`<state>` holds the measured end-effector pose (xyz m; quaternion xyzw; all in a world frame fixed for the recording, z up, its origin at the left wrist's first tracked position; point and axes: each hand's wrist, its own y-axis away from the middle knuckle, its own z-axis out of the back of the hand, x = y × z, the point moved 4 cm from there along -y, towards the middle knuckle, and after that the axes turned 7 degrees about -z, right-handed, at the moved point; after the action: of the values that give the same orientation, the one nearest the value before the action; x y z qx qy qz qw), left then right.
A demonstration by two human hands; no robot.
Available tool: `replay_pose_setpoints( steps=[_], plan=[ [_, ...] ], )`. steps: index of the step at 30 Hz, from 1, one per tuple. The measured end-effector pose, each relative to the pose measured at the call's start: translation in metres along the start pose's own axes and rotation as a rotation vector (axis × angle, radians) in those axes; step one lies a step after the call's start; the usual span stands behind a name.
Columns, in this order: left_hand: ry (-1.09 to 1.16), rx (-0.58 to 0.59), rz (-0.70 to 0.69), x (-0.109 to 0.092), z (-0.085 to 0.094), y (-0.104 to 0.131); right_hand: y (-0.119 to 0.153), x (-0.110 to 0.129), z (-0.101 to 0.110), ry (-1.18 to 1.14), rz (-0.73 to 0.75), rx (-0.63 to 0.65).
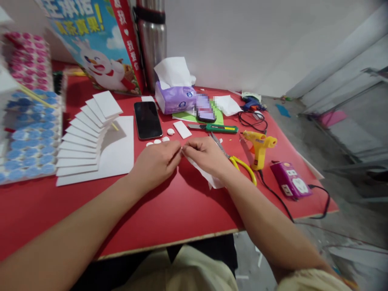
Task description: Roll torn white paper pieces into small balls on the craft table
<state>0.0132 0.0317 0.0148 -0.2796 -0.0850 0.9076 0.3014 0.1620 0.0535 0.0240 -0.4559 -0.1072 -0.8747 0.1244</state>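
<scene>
My left hand (160,159) and my right hand (203,152) meet over the red table, fingertips pinched together on a tiny white piece (182,150) that is mostly hidden. Under my right hand lies a crumpled white tissue (212,178). Small white discs (157,142) sit just beyond my left hand, with another white disc (170,131) behind them. A white foam rectangle (182,129) rests past my fingertips. To the right of my right hand are scissors with yellow handles (242,165), partly covered by it.
A fanned white panel staircase (80,139) stands left on a white board (119,149). Around are a black phone (148,120), a purple tissue pack (174,99), a green utility knife (221,128), a yellow glue gun (258,147) and a purple power strip (291,180) with cords.
</scene>
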Motion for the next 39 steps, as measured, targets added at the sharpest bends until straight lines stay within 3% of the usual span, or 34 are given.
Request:
replay_pose_setpoints(
  steps=[4, 8, 12, 16, 22, 26, 31, 39],
  plan=[
    [-0.217, 0.045, -0.072, -0.001, -0.002, 0.0, 0.0, -0.004, -0.001, -0.197, -0.057, 0.04],
    [-0.267, 0.067, -0.052, 0.0, -0.005, 0.001, 0.0, -0.009, -0.006, -0.317, -0.138, 0.045],
    [-0.021, -0.035, 0.018, 0.002, 0.0, 0.002, 0.0, -0.008, -0.008, -0.375, -0.144, 0.042],
    [0.213, -0.161, 0.099, 0.004, 0.009, 0.003, -0.001, -0.005, -0.006, -0.518, -0.192, 0.149],
    [0.313, -0.134, 0.141, 0.005, 0.008, 0.002, -0.006, -0.012, -0.008, -0.659, -0.402, 0.256],
    [0.27, -0.172, 0.169, 0.006, 0.009, 0.003, -0.005, -0.007, -0.01, -0.637, -0.33, 0.245],
    [0.262, -0.179, 0.2, 0.007, 0.009, 0.003, -0.002, -0.002, -0.005, -0.448, -0.224, 0.109],
    [0.232, -0.172, 0.17, 0.006, 0.007, 0.003, -0.001, -0.006, -0.009, -0.54, -0.238, 0.106]
  ],
)
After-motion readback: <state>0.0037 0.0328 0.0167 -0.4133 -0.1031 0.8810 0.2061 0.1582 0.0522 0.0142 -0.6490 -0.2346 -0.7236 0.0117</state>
